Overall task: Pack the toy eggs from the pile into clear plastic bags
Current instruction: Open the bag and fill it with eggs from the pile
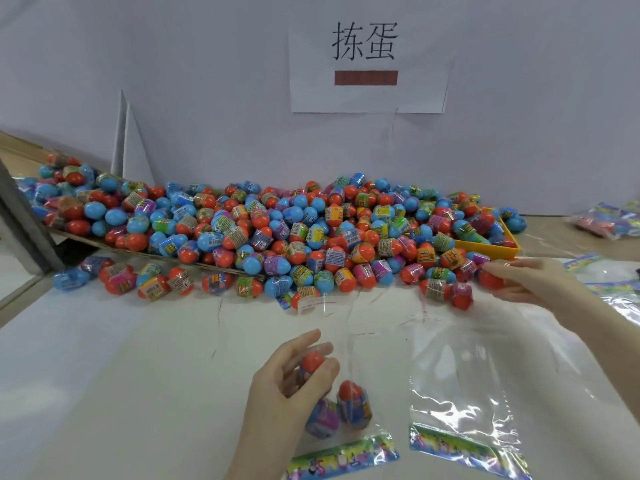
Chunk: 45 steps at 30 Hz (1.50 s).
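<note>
A big pile of red and blue toy eggs (277, 230) stretches across the back of the white table. My left hand (291, 375) grips a clear plastic bag (339, 327) from outside, closed around a red egg (312, 361) inside it. Two more eggs (337, 408) lie lower in the same bag, above its colourful header strip (343, 457). My right hand (530, 278) reaches into the pile's right edge, its fingers around a red egg (491, 280). A second, empty clear bag (478, 382) lies flat between my hands.
A yellow tray (509, 244) sits under the pile's right end, and a cardboard sheet (83, 237) slopes under its left end. Filled bags (609, 220) lie at the far right. More empty bags (620, 289) are stacked at the right edge. A paper sign (367, 53) hangs on the wall.
</note>
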Tool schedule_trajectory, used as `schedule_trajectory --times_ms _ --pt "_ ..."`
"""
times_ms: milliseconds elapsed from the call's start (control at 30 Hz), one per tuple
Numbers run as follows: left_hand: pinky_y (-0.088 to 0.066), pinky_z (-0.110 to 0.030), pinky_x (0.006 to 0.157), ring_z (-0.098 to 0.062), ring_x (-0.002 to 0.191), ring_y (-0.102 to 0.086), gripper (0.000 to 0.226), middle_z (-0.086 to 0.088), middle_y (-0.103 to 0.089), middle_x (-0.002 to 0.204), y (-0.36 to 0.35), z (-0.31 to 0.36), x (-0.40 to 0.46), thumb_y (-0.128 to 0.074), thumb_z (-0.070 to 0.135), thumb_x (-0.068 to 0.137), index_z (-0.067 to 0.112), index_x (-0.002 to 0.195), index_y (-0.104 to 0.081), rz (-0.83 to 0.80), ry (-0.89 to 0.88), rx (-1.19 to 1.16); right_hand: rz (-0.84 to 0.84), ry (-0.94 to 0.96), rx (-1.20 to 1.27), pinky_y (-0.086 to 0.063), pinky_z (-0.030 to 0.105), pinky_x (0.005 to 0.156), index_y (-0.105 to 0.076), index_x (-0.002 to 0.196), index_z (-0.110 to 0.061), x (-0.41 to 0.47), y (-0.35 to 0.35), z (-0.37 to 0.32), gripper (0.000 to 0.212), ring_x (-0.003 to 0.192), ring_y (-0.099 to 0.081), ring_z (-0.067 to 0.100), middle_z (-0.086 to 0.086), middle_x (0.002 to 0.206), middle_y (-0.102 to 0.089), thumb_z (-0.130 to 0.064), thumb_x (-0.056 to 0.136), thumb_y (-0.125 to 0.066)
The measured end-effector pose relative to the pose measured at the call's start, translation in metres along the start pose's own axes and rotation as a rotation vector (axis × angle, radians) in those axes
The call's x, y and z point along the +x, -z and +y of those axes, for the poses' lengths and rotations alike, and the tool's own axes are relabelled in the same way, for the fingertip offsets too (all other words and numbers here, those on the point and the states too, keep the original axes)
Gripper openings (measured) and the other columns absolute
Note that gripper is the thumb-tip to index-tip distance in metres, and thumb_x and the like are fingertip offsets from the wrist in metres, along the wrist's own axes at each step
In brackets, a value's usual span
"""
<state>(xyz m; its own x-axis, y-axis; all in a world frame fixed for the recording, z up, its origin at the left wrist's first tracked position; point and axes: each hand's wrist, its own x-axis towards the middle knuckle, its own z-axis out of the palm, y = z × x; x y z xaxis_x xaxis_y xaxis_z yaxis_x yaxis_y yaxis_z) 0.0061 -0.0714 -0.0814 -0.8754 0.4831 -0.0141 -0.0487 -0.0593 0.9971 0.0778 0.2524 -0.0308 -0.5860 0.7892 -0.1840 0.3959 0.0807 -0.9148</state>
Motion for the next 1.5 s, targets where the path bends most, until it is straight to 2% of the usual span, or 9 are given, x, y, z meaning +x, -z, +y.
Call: schedule_trajectory --times_ms 100,167,267,433,533,667,900,1167,1500 --pt "-0.051 -0.013 0.059 -0.008 0.08 -0.069 0.028 0.013 -0.073 0.084 -0.002 0.001 0.001 -0.067 0.002 0.076 0.022 0.095 -0.064 -0.001 0.007 -0.014 0.082 -0.075 0.313 -0.05 0.01 0.053 -0.048 0.125 0.007 0.039 0.021 -0.011 0.037 0.085 -0.064 0.019 0.008 0.095 -0.061 -0.012 0.093 -0.052" --pt "-0.051 -0.013 0.058 -0.009 0.079 -0.069 0.028 0.013 -0.074 0.084 -0.004 0.002 0.0 -0.067 0.001 0.076 0.022 0.094 -0.064 -0.006 0.009 -0.019 0.13 -0.119 0.611 -0.047 0.014 0.086 -0.034 0.134 0.009 0.062 0.029 -0.015 0.038 0.123 -0.048 0.025 0.014 0.131 -0.047 -0.005 0.098 -0.036" --pt "-0.051 -0.012 0.059 -0.007 0.08 -0.069 0.028 0.014 -0.073 0.084 -0.004 0.004 -0.001 -0.067 0.001 0.076 0.022 0.095 -0.064 -0.017 0.002 -0.013 0.139 -0.131 0.844 -0.039 0.018 0.096 -0.025 0.137 0.01 0.068 0.029 -0.017 0.039 0.133 -0.036 0.024 0.021 0.147 -0.028 0.002 0.098 -0.024" --pt "-0.05 -0.011 0.058 -0.004 0.079 -0.068 0.029 0.015 -0.073 0.085 -0.003 0.004 -0.002 -0.067 0.0 0.076 0.022 0.096 -0.064 -0.021 0.003 -0.011 0.129 0.063 0.259 -0.052 0.024 0.056 -0.05 0.117 0.006 0.04 0.009 -0.01 0.04 0.088 -0.061 0.031 0.02 0.117 -0.056 0.001 0.079 -0.061" --pt "-0.051 -0.011 0.059 -0.006 0.08 -0.069 0.029 0.015 -0.073 0.085 -0.005 0.003 -0.001 -0.067 0.001 0.076 0.022 0.096 -0.064 -0.02 -0.001 -0.011 0.068 0.373 -0.372 -0.049 0.03 0.062 -0.063 0.099 -0.01 0.017 -0.009 -0.001 0.025 0.072 -0.058 0.017 0.001 0.083 -0.063 -0.021 0.079 -0.071" --pt "-0.052 -0.014 0.062 -0.007 0.083 -0.069 0.029 0.014 -0.073 0.087 -0.008 0.002 -0.001 -0.068 0.004 0.075 0.023 0.097 -0.064 -0.017 -0.004 -0.008 -0.115 0.352 -1.023 -0.043 0.026 0.069 -0.049 0.103 -0.024 0.004 -0.031 0.012 0.049 0.086 -0.053 0.014 -0.006 0.097 -0.053 -0.048 0.069 -0.074" --pt "-0.051 -0.012 0.065 -0.001 0.083 -0.067 0.031 0.017 -0.072 0.088 -0.006 0.0 -0.003 -0.069 0.004 0.076 0.025 0.098 -0.063 -0.027 -0.021 0.031 0.016 0.543 -0.644 -0.042 0.023 0.081 -0.062 0.112 -0.016 -0.016 -0.036 0.002 0.036 0.093 -0.052 0.015 0.0 0.11 -0.054 -0.016 0.078 -0.072" --pt "-0.054 -0.02 0.081 -0.002 0.09 -0.066 0.045 0.019 -0.071 0.093 -0.014 0.007 -0.007 -0.07 0.035 0.056 0.03 0.101 -0.062 -0.039 -0.038 0.016 -0.633 0.73 0.277 -0.052 0.017 0.072 -0.065 0.094 -0.026 -0.124 -0.053 -0.045 0.025 0.086 -0.068 0.011 -0.005 0.094 -0.07 -0.035 0.072 -0.072" --pt "-0.053 -0.024 0.088 0.004 0.095 -0.062 0.041 0.028 -0.067 0.096 -0.017 0.012 -0.017 -0.064 0.046 0.059 0.038 0.099 -0.06 -0.031 -0.086 0.124 -0.182 1.061 -0.572 -0.044 0.015 0.063 -0.068 0.102 -0.014 -0.149 -0.092 -0.049 0.025 0.068 -0.052 0.003 -0.007 0.083 -0.064 -0.025 0.08 -0.068"
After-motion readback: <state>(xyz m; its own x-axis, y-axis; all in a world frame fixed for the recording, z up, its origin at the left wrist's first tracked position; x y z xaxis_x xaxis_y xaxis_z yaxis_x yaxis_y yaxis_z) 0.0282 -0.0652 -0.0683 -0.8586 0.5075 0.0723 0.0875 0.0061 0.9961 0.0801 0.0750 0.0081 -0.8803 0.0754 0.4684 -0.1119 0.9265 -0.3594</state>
